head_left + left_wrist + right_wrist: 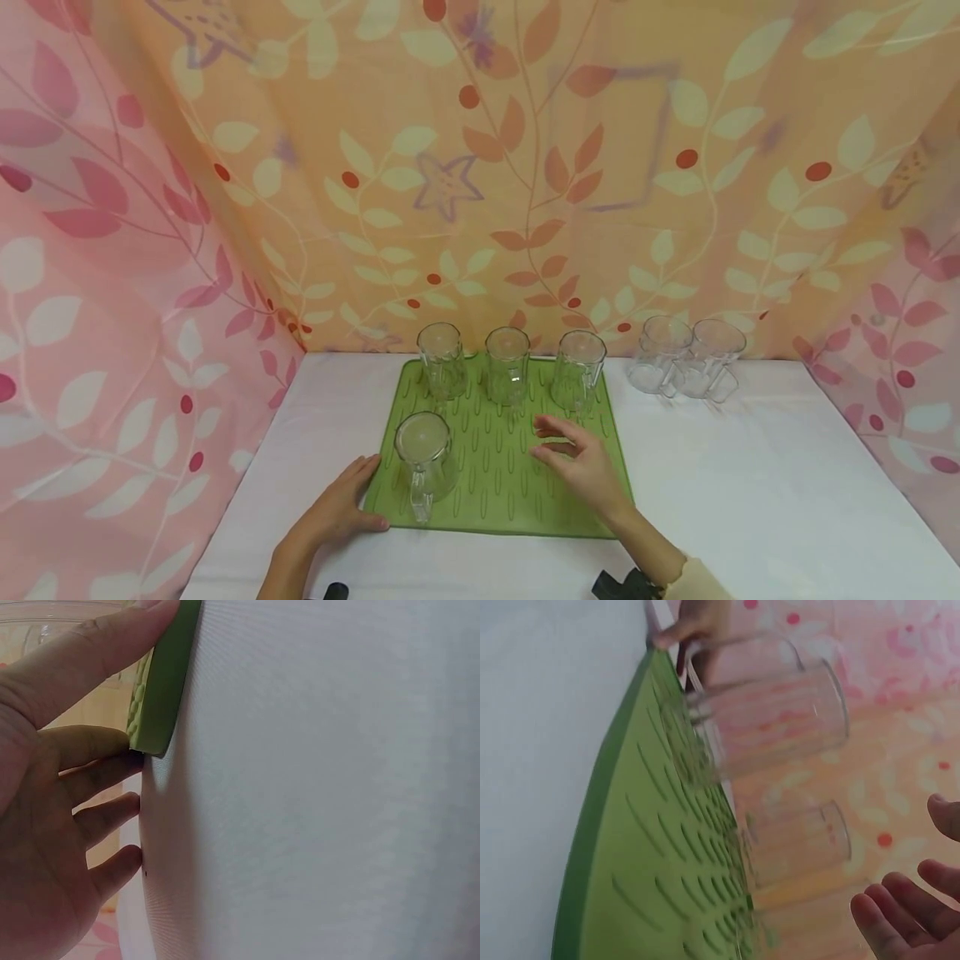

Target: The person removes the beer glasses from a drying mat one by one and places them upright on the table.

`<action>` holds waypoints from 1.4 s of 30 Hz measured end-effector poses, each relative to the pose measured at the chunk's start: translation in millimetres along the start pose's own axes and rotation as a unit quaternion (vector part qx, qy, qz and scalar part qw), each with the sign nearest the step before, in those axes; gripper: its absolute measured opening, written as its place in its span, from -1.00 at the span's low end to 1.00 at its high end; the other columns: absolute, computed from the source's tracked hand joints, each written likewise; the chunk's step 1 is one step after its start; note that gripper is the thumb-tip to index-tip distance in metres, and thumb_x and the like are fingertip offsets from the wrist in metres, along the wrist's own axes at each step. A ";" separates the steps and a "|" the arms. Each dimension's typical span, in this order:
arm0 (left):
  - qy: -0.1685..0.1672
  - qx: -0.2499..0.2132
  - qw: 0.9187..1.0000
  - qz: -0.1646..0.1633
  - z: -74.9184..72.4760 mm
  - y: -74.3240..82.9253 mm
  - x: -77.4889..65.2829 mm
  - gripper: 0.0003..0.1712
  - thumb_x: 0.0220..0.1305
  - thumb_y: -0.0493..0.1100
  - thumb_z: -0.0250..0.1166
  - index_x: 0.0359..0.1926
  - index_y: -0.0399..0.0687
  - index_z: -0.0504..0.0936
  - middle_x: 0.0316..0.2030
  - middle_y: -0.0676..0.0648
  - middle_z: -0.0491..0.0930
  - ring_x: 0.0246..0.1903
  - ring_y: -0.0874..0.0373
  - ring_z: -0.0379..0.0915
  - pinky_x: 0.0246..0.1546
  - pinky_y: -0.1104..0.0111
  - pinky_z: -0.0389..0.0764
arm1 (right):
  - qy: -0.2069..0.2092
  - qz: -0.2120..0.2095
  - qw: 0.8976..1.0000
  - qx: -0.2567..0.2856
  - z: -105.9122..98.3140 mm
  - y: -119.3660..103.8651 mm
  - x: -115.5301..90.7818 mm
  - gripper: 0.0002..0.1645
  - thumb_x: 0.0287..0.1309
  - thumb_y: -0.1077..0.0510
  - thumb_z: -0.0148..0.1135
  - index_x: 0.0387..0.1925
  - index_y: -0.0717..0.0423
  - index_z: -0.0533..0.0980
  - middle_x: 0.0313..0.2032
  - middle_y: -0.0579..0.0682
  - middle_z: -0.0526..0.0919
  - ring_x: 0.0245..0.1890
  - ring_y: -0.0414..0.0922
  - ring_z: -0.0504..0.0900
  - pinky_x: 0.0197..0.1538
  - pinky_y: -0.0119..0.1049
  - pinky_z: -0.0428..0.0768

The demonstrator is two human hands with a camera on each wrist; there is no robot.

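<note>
A: Mug count, quick?

B: Six, all clear glass. Four on the one green mat (495, 504): back-left mug (441, 360), back-middle mug (507, 365), back-right mug (578, 367) in a row, plus one front-left mug (437, 467).

A: Other two?

B: Off the mat, past its back right corner, on the white bench (757, 492): inner mug (658, 354) and outer mug (708, 358), side by side. They overlap in the head view; can't tell if they touch.

A: Hands?

B: Two. Left grip (337, 508) at the mat's front left corner: thumb on the front edge, fingers spread along the left side, nearest the front-left mug.

A: Right grip (576, 462)?

B: Over the mat's right half, in front of the back-right mug. Thumb and fingers apart, loosely bent, holding nothing.

A: Background?

B: One orange leaf-print curtain (525, 183) behind, two pink ones: left curtain (97, 350), right curtain (907, 350).
</note>
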State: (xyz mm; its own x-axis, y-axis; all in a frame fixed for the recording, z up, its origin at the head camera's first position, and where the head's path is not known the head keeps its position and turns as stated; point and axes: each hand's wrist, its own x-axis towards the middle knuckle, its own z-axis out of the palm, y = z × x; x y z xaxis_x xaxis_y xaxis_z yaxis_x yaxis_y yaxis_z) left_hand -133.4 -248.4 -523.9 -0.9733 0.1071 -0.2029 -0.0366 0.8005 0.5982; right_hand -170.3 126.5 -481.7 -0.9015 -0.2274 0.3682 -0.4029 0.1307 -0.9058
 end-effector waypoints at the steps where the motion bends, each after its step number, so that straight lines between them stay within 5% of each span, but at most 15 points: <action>1: 0.000 0.000 1.000 0.001 0.1 0.3 0.1 0.30 -0.37 0.01 0.65 0.44 -0.24 0.20 0.44 -0.35 0.14 0.44 -0.37 -0.05 0.36 -0.28 0.10 | -0.014 -0.003 1.000 0.003 4.9 -0.8 1.0 -0.50 0.10 0.30 0.36 0.11 0.34 0.52 0.00 0.29 0.63 -0.03 -0.33 0.62 -0.03 -0.36 0.70; 7: 0.000 0.002 1.000 0.005 0.4 -0.1 1.0 0.30 -0.37 0.02 0.65 0.44 -0.24 0.20 0.44 -0.33 0.15 0.44 -0.37 -0.05 0.37 -0.27 0.10 | -0.087 -0.011 0.996 0.015 34.3 -5.2 5.6 -0.53 0.12 0.23 0.37 0.08 0.29 0.56 -0.05 0.22 0.68 -0.05 -0.38 0.61 -0.05 -0.25 0.72; 20: -0.001 0.001 1.000 0.006 0.5 -0.2 2.1 0.31 -0.37 0.01 0.65 0.44 -0.24 0.20 0.44 -0.32 0.17 0.45 -0.36 -0.06 0.38 -0.26 0.10 | -0.193 -0.024 0.978 0.080 80.7 -4.7 -7.1 -0.54 0.13 0.25 0.34 0.01 0.49 0.53 -0.08 0.43 0.64 -0.09 0.08 0.69 -0.04 -0.22 0.72; 28: 0.004 0.001 1.000 0.005 1.5 -2.3 0.9 0.29 -0.35 0.01 0.65 0.44 -0.23 0.21 0.43 -0.32 0.17 0.44 -0.36 -0.05 0.37 -0.27 0.10 | -0.255 0.006 0.959 0.120 98.7 -1.4 -16.2 -0.49 0.18 0.23 0.31 0.07 0.50 0.49 0.01 0.42 0.61 0.05 0.11 0.65 0.12 -0.09 0.64; 34: 0.008 -0.001 1.000 0.008 2.4 -2.8 0.6 0.28 -0.35 -0.01 0.65 0.43 -0.25 0.23 0.42 -0.33 0.19 0.44 -0.36 -0.03 0.37 -0.26 0.12 | -0.268 -0.004 0.955 0.125 112.7 -0.9 -20.5 -0.52 0.18 0.26 0.31 0.09 0.46 0.50 0.06 0.36 0.61 0.09 0.22 0.60 0.16 -0.11 0.62; 42: 0.006 -0.001 1.000 0.005 1.1 -0.9 1.5 0.29 -0.38 -0.01 0.65 0.43 -0.24 0.23 0.43 -0.34 0.18 0.43 -0.37 -0.03 0.35 -0.28 0.13 | -0.256 -0.015 0.960 0.111 127.9 1.3 -22.3 -0.52 0.19 0.25 0.29 0.09 0.48 0.49 0.07 0.38 0.59 0.09 0.13 0.63 0.15 -0.24 0.63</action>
State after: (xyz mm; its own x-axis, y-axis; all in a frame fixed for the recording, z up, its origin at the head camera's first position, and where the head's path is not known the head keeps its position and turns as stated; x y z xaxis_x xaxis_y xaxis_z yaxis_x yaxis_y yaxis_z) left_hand -134.6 -248.3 -525.7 -0.9761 0.1082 -0.1884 -0.0277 0.7982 0.6017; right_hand -130.5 8.3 -517.8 -0.6707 -0.6803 0.2955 -0.3329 -0.0800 -0.9396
